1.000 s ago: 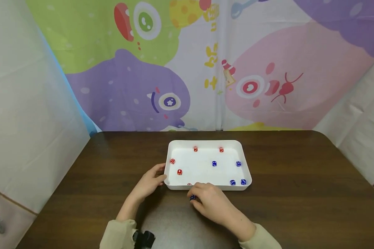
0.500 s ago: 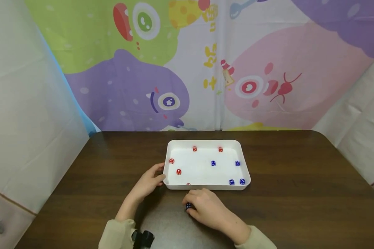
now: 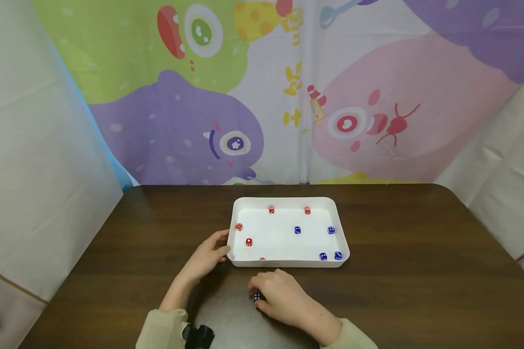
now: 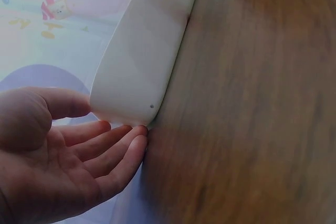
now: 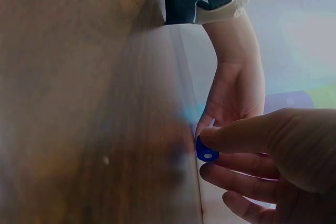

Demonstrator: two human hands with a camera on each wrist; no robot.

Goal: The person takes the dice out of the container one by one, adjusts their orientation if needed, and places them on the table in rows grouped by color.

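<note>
Right hand [image 3: 284, 298] pinches blue die [image 3: 256, 297] between thumb and fingers, lower center of head view, below white tray [image 3: 288, 264]. Left hand [image 3: 204, 257] touches tray's left end, fingers loosely extended.

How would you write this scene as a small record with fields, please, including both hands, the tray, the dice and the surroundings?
Left hand: touches the left end of the tray
Right hand: pinches a blue die on the near side of the tray; whether the die meets the table is unclear
Tray: white, shallow, on a dark wooden table
Red dice in tray: five, one mostly hidden by the near wall
Blue dice in tray: four, all in its right half
Backdrop: cartoon-printed cloth
</note>
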